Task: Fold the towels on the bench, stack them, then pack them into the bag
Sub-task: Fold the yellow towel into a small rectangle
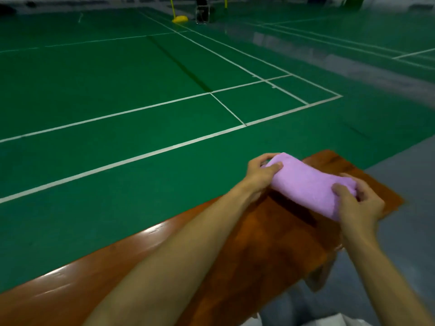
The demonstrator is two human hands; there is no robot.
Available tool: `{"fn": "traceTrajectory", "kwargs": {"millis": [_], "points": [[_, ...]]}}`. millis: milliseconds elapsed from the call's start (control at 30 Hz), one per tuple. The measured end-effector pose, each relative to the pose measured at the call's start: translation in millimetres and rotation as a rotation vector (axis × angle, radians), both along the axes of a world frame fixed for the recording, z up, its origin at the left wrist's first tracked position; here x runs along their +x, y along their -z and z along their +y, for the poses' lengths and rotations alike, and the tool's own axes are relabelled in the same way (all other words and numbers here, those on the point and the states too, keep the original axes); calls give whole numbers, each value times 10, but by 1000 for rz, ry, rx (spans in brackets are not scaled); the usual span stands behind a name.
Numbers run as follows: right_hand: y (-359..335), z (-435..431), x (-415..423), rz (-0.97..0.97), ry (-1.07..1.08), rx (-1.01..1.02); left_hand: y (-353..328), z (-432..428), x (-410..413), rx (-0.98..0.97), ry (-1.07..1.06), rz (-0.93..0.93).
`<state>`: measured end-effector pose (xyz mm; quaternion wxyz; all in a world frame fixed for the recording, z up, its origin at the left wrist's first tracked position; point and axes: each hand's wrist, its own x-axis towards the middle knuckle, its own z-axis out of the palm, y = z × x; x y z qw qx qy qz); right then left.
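A folded pink towel (308, 184) is held just above the far end of a glossy brown wooden bench (247, 250). My left hand (260, 175) grips its far left end, thumb on top and fingers curled round the edge. My right hand (359, 204) grips the near right end the same way. The towel sags a little between the two hands and throws a shadow on the bench. No other towel and no bag are in view.
The bench runs from the lower left to its end at the right (388, 198). Beyond it lies a green badminton court floor (141, 102) with white lines. Grey floor (404, 231) lies to the right. A yellow post base (180, 19) stands far off.
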<state>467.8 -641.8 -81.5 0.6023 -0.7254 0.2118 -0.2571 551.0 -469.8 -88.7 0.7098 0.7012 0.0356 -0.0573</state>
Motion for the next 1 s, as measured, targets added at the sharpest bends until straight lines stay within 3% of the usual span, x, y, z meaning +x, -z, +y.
{"fn": "traceTrajectory", "kwargs": {"millis": [133, 300, 567, 700, 833, 1000], "points": [[375, -589, 286, 37, 138, -90, 174, -690, 480, 196, 103, -77], [721, -764, 352, 130, 128, -364, 435, -907, 493, 576, 230, -209], [412, -847, 193, 205, 36, -381, 249, -461, -105, 558, 245, -272], [271, -615, -110, 152, 10, -403, 210, 122, -633, 578, 190, -245], [140, 148, -438, 115, -167, -468, 259, 948, -1262, 647, 87, -214], [92, 1509, -860, 93, -666, -554, 147, 2222, -2193, 768, -103, -188]]}}
